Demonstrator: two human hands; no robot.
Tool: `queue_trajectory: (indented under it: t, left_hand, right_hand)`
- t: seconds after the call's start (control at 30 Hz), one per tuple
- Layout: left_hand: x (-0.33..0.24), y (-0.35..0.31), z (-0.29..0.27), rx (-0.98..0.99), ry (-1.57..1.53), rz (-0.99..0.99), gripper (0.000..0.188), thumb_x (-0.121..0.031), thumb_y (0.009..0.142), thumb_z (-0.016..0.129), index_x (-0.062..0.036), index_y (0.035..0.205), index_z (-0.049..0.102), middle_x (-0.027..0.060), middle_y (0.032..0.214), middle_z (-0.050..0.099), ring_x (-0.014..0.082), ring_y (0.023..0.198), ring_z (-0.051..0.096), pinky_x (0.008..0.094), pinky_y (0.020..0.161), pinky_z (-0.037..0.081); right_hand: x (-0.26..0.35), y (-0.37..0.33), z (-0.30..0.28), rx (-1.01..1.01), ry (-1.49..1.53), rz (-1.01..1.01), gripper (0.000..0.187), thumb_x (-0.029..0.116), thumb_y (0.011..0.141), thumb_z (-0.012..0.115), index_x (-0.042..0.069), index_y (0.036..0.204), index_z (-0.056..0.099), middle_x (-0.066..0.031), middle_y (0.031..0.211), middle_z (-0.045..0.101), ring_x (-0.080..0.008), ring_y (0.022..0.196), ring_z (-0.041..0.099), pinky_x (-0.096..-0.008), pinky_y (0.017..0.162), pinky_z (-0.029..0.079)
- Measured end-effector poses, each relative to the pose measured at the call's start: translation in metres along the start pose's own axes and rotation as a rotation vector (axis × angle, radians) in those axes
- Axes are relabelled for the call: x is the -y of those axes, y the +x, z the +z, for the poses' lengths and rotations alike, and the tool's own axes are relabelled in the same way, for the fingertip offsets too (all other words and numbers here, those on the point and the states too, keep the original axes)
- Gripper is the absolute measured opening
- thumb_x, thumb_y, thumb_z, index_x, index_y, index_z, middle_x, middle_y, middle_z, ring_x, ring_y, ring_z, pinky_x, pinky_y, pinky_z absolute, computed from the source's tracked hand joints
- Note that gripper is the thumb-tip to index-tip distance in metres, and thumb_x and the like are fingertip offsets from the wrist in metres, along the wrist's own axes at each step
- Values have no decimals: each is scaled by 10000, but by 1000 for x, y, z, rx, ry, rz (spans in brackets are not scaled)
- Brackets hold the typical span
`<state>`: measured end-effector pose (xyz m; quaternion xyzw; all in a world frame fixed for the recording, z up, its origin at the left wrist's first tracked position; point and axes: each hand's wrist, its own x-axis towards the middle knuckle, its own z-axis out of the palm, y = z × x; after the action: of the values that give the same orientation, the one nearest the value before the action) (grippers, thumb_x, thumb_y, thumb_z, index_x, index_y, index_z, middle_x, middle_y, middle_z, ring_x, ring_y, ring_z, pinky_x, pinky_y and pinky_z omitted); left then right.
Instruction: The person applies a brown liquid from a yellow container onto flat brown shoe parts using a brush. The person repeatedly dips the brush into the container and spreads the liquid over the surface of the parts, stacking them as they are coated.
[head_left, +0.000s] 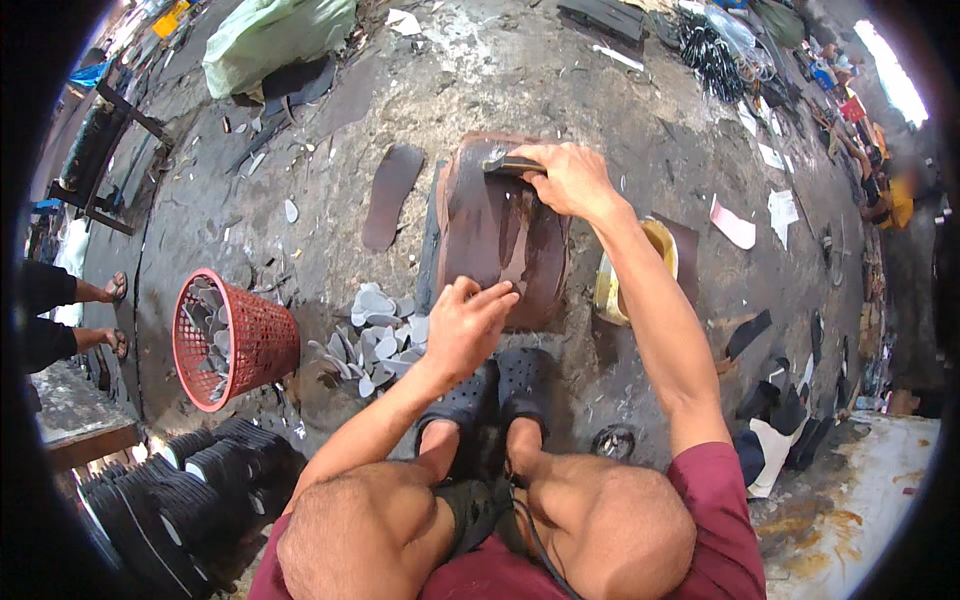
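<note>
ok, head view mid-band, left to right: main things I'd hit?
Another person's sandalled feet → red perforated plastic basket → heap of flat grey oval pieces → stack of dark-brown flat sheets → yellow-smeared open container → pale pink flat piece → torn white scrap.

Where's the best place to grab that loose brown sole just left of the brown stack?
Probably pinch the loose brown sole by its narrower near end, coming from the near side: it lies flat, tapers there, and the brown stack sits close on its right.

Left hand [463, 325] touches stacked brown sheets [472, 225] at centre; right hand [574, 180] grips a tool [518, 164] toward twelve o'clock; yellow-smeared tub [611, 290], three; red basket [264, 340], nine.
</note>
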<state>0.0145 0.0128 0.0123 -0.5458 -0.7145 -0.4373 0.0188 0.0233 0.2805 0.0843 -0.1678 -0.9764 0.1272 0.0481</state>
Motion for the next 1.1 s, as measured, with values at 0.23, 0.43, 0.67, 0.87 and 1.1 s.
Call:
queue_trajectory:
  t: [0.23,0.43,0.67,0.87,1.1]
  left_hand:
    - [55,5,-38,-95,-288,-826,377,-115,862,737,-57,1234,743,71,1007,722,123,845,604,292,784,498]
    - [41,14,-48,-1,-450,-859,435,-73,831,716,-38,1264,723,70,1028,725,118,850,611,279,805,497]
    - [34,17,-45,-11,-503,-920,488,-58,808,717,-53,1295,700,91,1099,734,142,955,650,320,865,515]
    - [47,0,-39,-200,50,-338,447,-73,828,728,-83,1275,705,90,1108,728,218,984,661,349,854,526]
    - [2,54,-13,447,539,342,622,-277,665,829,-102,1237,663,76,1140,663,296,1158,554,439,1000,414]
  right_hand:
    - [57,-99,4,-13,7,-178,420,126,875,580,309,1231,705,-82,950,743,-302,823,732,-453,688,598]
    - [76,-158,30,-212,-125,-329,350,162,864,628,240,1194,716,-80,1095,702,-249,1047,693,-401,852,582]
    - [78,-187,52,-237,-220,-382,385,189,868,620,249,1238,710,-152,1239,689,-294,1144,669,-437,923,563]
    - [79,-181,-22,-426,566,-129,489,-61,775,734,122,1229,715,-135,1166,740,-274,1023,735,-372,865,596]
    - [29,-147,-115,-869,823,142,243,88,937,754,-23,1132,663,-47,1030,709,-102,929,629,-265,835,497]
